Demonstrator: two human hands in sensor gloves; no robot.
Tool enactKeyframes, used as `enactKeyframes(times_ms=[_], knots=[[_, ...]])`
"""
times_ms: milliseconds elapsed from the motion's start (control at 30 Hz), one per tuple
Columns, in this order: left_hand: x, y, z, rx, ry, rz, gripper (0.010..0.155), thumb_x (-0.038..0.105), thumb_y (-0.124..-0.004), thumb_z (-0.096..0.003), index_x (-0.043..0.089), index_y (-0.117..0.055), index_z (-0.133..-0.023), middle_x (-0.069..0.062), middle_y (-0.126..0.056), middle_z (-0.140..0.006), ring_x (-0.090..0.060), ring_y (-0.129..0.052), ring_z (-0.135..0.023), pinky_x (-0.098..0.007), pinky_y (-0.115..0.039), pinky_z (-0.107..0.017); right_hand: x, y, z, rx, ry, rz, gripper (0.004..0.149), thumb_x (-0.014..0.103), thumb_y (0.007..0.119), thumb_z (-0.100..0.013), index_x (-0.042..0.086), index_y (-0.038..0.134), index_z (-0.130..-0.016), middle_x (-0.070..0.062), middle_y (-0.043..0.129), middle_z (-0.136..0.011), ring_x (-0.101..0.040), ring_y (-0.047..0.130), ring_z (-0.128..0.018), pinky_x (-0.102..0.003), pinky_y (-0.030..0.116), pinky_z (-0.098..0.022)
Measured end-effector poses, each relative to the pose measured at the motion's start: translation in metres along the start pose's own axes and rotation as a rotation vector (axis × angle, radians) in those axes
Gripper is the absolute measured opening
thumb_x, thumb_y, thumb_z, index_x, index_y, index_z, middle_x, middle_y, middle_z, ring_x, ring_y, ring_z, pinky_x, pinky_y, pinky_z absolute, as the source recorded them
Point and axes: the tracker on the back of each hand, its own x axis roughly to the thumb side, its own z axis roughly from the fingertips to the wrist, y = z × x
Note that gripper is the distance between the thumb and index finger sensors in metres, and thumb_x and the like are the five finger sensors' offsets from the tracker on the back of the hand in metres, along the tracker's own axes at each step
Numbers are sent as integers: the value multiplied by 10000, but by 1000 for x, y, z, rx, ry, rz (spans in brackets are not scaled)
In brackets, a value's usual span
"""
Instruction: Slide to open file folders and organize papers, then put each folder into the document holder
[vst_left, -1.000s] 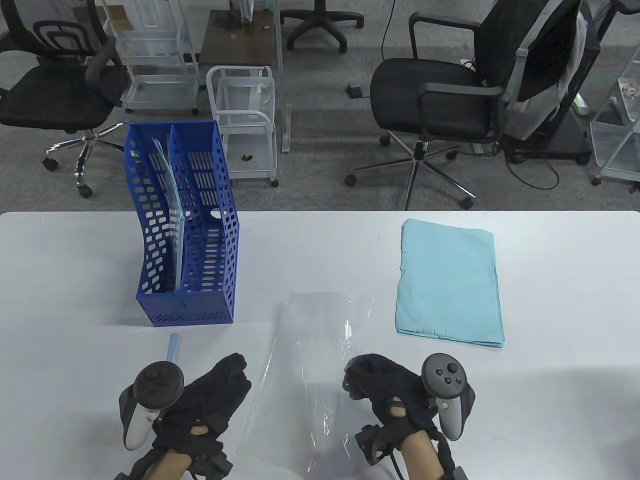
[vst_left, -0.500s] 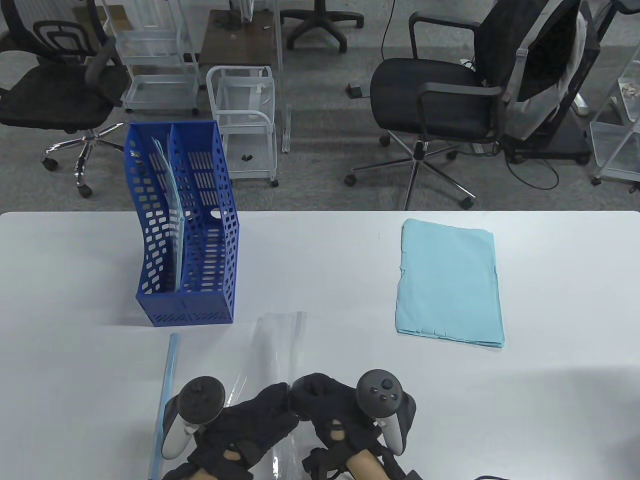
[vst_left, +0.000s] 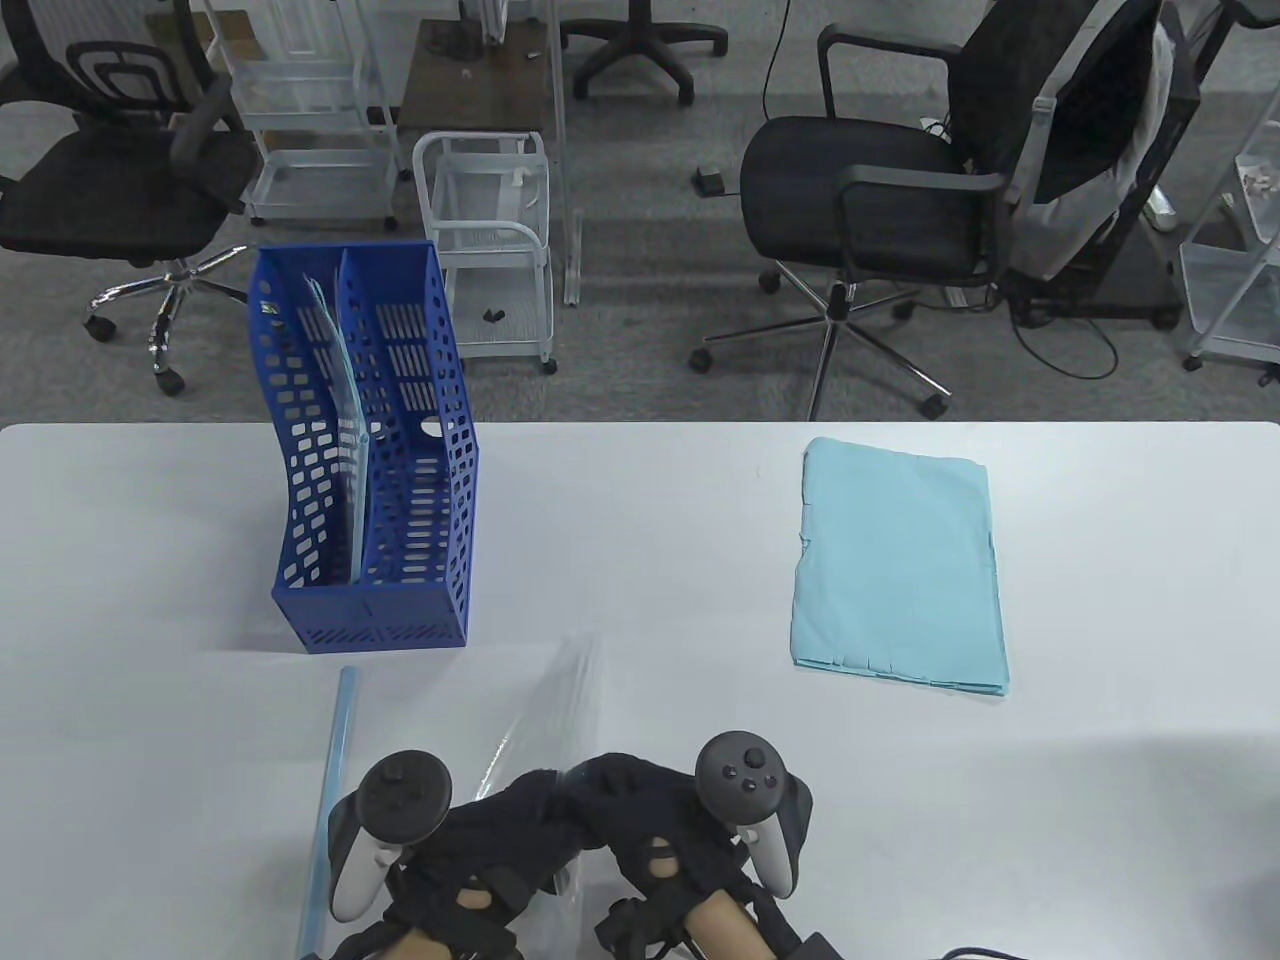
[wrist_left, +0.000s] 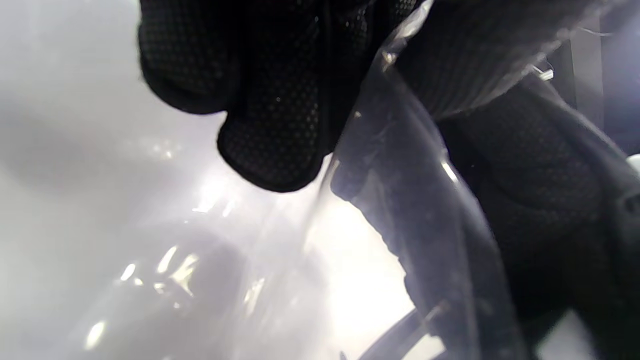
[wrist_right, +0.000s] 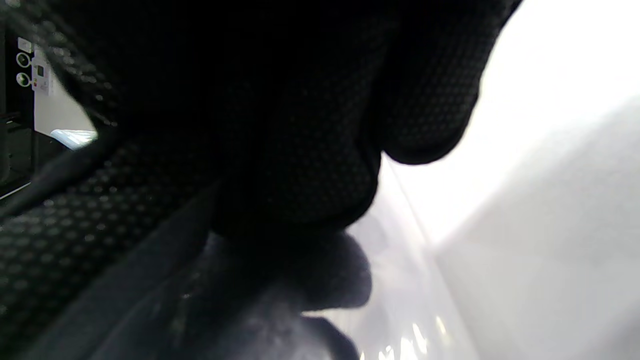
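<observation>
Both hands pinch the clear folder (vst_left: 545, 700) at its near edge.
Left grip (vst_left: 500, 835) and right grip (vst_left: 640, 815) hold it; next I fetch the blue papers (vst_left: 897, 565).

From my seat I can read no text, brand or number anywhere. The blue document holder (vst_left: 375, 450) carries a small sticker at its top left corner, too small to make out; the tracker buttons show no legible marks.

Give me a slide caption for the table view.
Both gloved hands pinch a clear folder between blue holder and paper stack.
</observation>
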Motion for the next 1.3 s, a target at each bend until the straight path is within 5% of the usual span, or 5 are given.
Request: enactKeyframes(times_ms=[233,433,800,967,1300], knots=[[-6,12,-1,-2,9,103,482,382,-897,-442,154,-894,-867,-67,-1076,-613,-192,-1149,-319,-408,-943,-320,4,-12,-4,29,-39,41,420,461,913,-320,211,950,-655,44,1103,-483,-169,1094,-357,-401,910,-427],[-9,54,8,123,18,79,446,439,-896,-431,151,-954,-767,-47,-1090,-503,-172,-1101,-208,-393,-924,-248,4,-60,-7,63,11,258,419,445,912,-340,198,943,-678,28,1094,-515,-198,1081,-402,-434,886,-459],[-35,121,14,194,220,-95,453,498,-886,-436,168,-979,-732,-33,-1090,-473,-164,-1082,-188,-388,-913,-250,-36,-152,3,-256,255,695,417,442,912,-342,219,940,-693,32,1089,-559,-218,1074,-464,-467,861,-504],[-50,123,6,193,333,-168,453,494,-885,-441,163,-978,-736,-38,-1088,-480,-170,-1082,-195,-394,-911,-256,-53,-167,2,-307,330,721,417,444,913,-339,216,944,-688,30,1090,-553,-218,1073,-458,-466,861,-501],[-49,105,-5,166,401,-333,475,517,-870,-445,168,-965,-752,-28,-1084,-497,-159,-1084,-206,-385,-914,-263,-67,-158,-6,-281,487,864,426,478,905,-340,222,941,-679,53,1076,-530,-195,1061,-432,-451,864,-494]])
